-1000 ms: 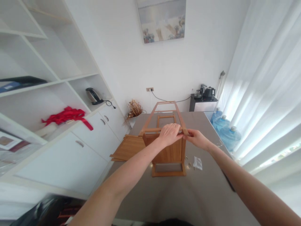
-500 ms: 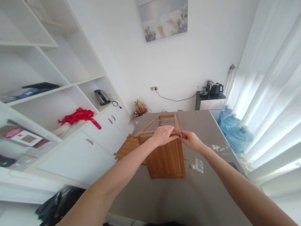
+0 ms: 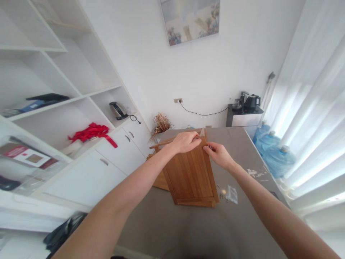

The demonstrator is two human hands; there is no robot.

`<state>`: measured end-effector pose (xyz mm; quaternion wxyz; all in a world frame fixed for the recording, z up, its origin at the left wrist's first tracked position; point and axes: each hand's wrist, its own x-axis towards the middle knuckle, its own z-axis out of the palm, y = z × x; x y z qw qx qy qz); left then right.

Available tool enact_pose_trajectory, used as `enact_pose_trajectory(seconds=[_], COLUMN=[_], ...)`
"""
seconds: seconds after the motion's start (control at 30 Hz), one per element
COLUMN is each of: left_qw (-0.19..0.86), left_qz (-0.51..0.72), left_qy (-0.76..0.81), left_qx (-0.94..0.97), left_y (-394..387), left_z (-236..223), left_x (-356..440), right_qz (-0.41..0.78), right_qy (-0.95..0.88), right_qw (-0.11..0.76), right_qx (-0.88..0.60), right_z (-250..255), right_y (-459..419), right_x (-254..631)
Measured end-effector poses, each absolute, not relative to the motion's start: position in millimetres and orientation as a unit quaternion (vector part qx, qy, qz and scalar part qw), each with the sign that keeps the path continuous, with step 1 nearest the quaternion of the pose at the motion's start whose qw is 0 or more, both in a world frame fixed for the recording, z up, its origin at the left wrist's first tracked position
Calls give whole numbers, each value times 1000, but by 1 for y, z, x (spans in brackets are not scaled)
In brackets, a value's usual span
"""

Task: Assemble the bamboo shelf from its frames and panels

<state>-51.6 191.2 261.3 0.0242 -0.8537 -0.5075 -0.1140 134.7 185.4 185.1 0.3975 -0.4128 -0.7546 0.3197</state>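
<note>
A wooden cabinet-like frame (image 3: 190,176) stands tilted on the grey table, its slatted panel facing me. My left hand (image 3: 186,141) is closed over the panel's top edge near the right corner. At that corner, the thumb and fingers of my right hand (image 3: 219,154) are pinched together against the wood. Whatever small thing they hold is too hidden to name. Behind the frame, on the left, part of another wooden panel (image 3: 161,181) shows. Small metal fittings (image 3: 222,195) lie right of the frame beside a clear plastic bag (image 3: 232,194).
The grey table (image 3: 151,223) reaches toward the wall. Blue water bottles (image 3: 279,160) stand past its right side, by white curtains. White shelving (image 3: 81,97) on the left holds a kettle (image 3: 118,110) and red ribbon (image 3: 93,133). A black bag (image 3: 63,232) lies low on the left.
The wooden frame has tipped, so its open top bars are now mostly hidden and the slatted panel shows more. Both hands remain at the same corner.
</note>
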Motion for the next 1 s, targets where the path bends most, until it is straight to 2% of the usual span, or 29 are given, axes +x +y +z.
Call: enact_pose_trajectory(seconds=[0.27,0.57,1.0], left_qw=[30,42,27], left_qz=[-142,-176,-209], left_qy=[-519,-448,-458], left_qx=[-842,-875,-864], left_y=[197,185,163], left_z=[279,273,261], left_x=[-70,-68,-60], right_qz=[306,273,254], right_qy=[-761,-775,-783], right_qw=[409,396,378], right_qx=[-400,-410,-424], right_z=[215,213,211], right_y=[191,184,175], right_x=[121,125,127])
